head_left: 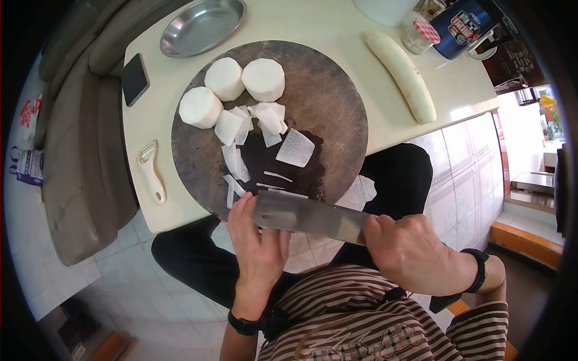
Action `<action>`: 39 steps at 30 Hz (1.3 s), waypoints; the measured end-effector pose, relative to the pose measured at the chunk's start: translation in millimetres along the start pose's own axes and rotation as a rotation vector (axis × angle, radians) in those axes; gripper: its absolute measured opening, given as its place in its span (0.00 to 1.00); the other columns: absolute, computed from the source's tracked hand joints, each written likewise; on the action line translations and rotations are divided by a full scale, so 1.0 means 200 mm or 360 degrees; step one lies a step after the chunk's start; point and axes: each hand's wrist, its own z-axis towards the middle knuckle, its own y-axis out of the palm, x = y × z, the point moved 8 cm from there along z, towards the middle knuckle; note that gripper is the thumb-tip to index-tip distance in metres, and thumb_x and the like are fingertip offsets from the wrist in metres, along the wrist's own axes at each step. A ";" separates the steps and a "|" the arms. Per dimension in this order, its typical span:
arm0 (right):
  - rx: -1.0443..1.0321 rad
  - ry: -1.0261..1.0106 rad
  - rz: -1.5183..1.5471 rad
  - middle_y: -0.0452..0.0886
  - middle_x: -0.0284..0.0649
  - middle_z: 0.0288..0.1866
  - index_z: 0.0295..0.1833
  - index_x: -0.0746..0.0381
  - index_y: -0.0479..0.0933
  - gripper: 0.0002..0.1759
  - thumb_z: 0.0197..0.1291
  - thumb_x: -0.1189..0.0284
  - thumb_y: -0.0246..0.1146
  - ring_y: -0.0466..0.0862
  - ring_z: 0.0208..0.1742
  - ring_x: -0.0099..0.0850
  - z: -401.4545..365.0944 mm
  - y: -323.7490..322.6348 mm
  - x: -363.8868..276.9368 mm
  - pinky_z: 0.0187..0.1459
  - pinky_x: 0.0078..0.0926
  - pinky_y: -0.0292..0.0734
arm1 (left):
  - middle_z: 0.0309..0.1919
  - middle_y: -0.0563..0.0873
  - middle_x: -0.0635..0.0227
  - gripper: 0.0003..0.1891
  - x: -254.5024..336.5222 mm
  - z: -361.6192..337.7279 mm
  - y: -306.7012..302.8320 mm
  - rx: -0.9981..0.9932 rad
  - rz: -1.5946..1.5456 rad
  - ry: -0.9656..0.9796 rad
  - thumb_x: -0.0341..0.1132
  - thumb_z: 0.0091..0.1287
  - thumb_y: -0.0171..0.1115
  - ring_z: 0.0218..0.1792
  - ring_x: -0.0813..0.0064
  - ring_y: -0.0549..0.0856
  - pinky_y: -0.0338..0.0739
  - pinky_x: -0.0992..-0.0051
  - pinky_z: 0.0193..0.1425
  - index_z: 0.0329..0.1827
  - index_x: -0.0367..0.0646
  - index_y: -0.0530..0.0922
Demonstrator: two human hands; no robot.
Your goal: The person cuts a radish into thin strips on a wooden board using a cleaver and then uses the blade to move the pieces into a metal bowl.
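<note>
My right hand (409, 249) grips the handle of a cleaver (301, 215), its broad blade lying across the near edge of a round, dark cutting board (337, 114). At the blade's far end, my left hand (259, 240) has its fingers closed about the metal; some fingertips are hidden by the blade. Thin white radish strips (278, 176) lie just beyond the cutting edge. Flat radish slices (295, 148) and a loose heap of radish pieces (232, 127) rest on the wet middle of the board. Behind them stand three peeled radish chunks (263, 79).
A whole white radish (402, 78) lies on the table (343, 36) at right, near a checked-lid jar (419, 37) and a blue can (460, 27). Leftward are a peeler (151, 171), a phone (135, 79) and a metal dish (203, 27). A sofa (90, 150) stands alongside.
</note>
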 end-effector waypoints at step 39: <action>0.0000 -0.0041 0.0300 0.76 0.46 0.24 0.32 0.69 0.71 0.10 0.39 0.82 0.63 0.79 0.20 0.43 0.02 -0.01 0.11 0.20 0.39 0.71 | 0.57 0.78 0.50 0.20 0.02 -0.02 -0.02 0.0047 0.0122 -0.0014 0.31 0.54 0.78 0.61 0.47 0.77 0.68 0.49 0.61 0.48 0.35 0.82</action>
